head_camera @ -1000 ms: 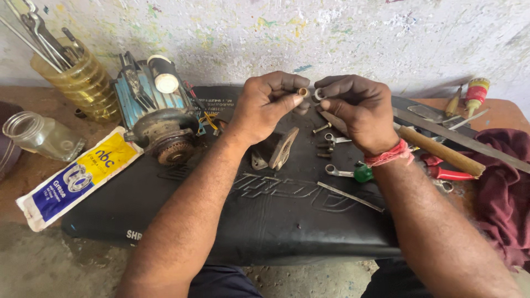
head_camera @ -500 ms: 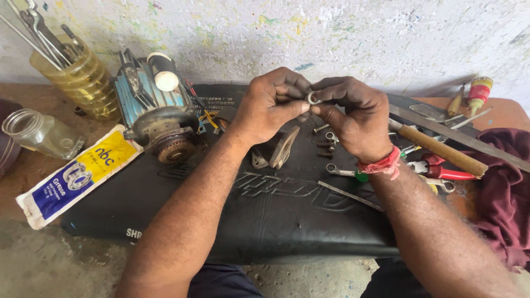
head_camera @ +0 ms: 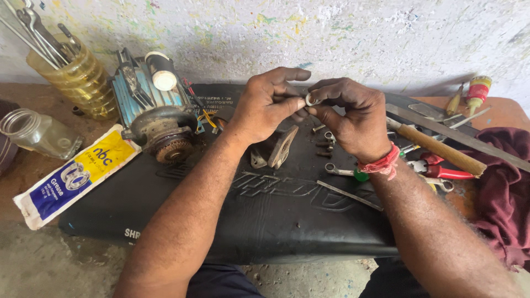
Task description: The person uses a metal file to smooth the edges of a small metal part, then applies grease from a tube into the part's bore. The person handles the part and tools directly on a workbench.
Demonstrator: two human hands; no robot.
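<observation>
A small, pale metal ring (head_camera: 311, 100) is pinched between the fingertips of the left hand (head_camera: 270, 107) and right hand (head_camera: 353, 118), now raised slightly higher above the black padded mat (head_camera: 287, 215).

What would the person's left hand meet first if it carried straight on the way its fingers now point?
The left hand points rightward, and its fingertips already meet the small metal ring pinched with the right hand. So it would press into that ring, then the right hand's fingers; depth is hard to judge.
</observation>
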